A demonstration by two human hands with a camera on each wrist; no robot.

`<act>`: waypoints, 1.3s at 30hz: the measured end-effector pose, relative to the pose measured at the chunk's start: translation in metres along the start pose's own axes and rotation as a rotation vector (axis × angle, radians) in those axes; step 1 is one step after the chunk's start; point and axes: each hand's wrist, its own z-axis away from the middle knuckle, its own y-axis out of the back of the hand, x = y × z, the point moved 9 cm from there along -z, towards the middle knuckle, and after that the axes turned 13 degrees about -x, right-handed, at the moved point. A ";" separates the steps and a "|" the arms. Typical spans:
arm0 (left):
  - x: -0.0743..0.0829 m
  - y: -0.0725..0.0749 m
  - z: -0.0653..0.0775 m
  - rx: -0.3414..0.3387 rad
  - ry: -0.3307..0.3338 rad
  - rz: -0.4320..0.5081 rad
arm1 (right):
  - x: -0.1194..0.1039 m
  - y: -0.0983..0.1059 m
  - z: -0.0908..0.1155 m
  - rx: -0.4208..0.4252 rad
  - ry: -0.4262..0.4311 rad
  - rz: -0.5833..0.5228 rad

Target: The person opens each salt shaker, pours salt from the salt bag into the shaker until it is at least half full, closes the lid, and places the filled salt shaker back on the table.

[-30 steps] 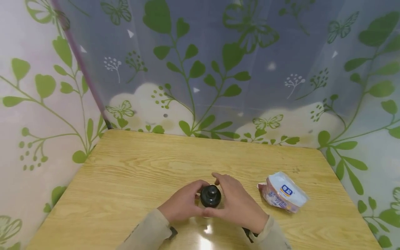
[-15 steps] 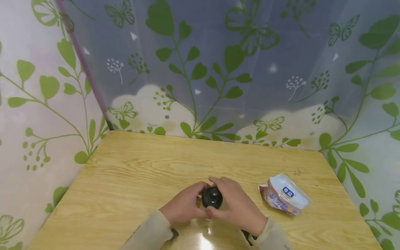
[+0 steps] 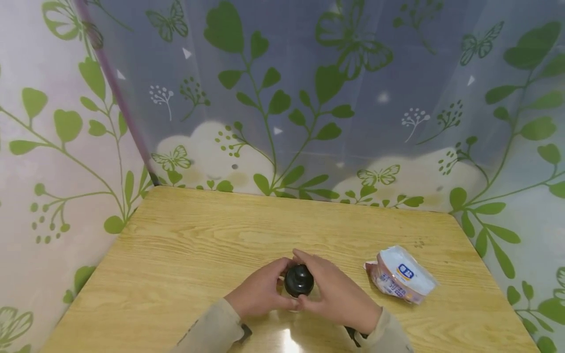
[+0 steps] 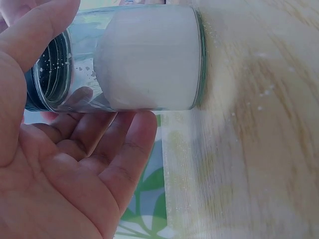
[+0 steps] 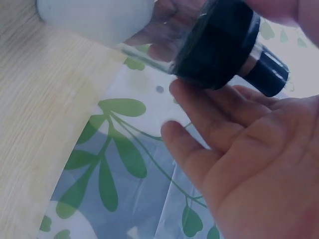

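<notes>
A clear glass jar (image 4: 149, 59), partly filled with white fine grains, stands upright on the table. Its black lid (image 3: 299, 280) has a knob on top and sits on the jar's mouth. My left hand (image 3: 259, 289) holds the glass from the left, thumb on the near side, fingers around the far side. From the right, my right hand (image 3: 339, 291) grips the lid between thumb and fingers. The right wrist view shows the lid (image 5: 219, 45) between that thumb and the fingertips. White specks cling to the inside of the glass below the lid.
To the right on the wooden table (image 3: 212, 230) lies a crumpled, opened packet (image 3: 402, 274) with a pale blue and purple print. Fine white grains are scattered beside the jar's base. Leaf-patterned curtains (image 3: 282, 98) stand behind the table and at both sides.
Around the lid, my right fingertips have shifted left on the far side and the thumb right on the near side. My left hand stays on the jar; the packet lies as before.
</notes>
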 end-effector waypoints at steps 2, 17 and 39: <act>-0.001 0.000 0.000 -0.004 0.005 -0.006 | 0.002 -0.002 -0.001 -0.026 -0.009 -0.018; 0.004 0.004 0.003 0.031 0.000 -0.064 | 0.004 0.000 0.000 -0.015 -0.078 -0.014; 0.015 0.000 0.005 0.126 0.032 -0.138 | 0.000 -0.008 0.011 0.186 -0.136 -0.006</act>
